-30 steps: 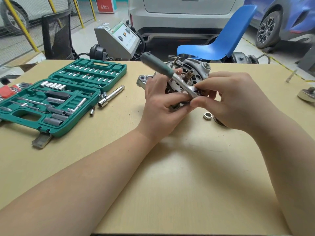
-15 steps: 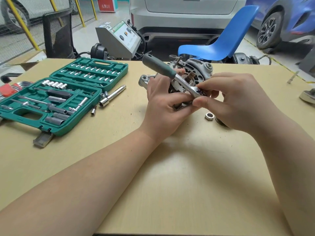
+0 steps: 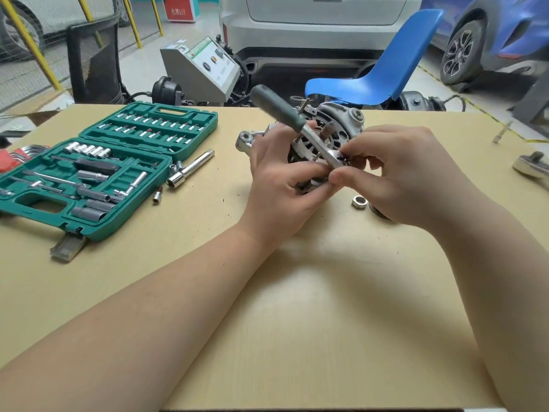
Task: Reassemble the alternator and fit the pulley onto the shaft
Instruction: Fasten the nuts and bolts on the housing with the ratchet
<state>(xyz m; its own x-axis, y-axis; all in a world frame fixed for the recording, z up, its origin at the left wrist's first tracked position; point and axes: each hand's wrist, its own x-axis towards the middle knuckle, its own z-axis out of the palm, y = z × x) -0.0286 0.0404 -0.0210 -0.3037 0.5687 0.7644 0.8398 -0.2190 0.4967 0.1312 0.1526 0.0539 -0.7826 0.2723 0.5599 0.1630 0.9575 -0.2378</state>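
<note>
Green socket case point(image 3: 89, 185) lies open well left of the alternator point(image 3: 329, 135). Left hand point(image 3: 285, 185) grips the housing; right hand point(image 3: 410, 176) pinches the ratchet point(image 3: 297, 123) head. Handle has barely swung since a second ago: fastener seemingly still tightening. Loose nut point(image 3: 358, 202) just right, pulley unfitted.

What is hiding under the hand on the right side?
A silver nut lies beside the right hand, and a dark round edge peeks out beneath. The hand covers the rest, so I cannot tell what it is.

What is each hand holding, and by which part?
Left hand grips the silver alternator body; right hand pinches the green-handled ratchet at its metal head.
</note>
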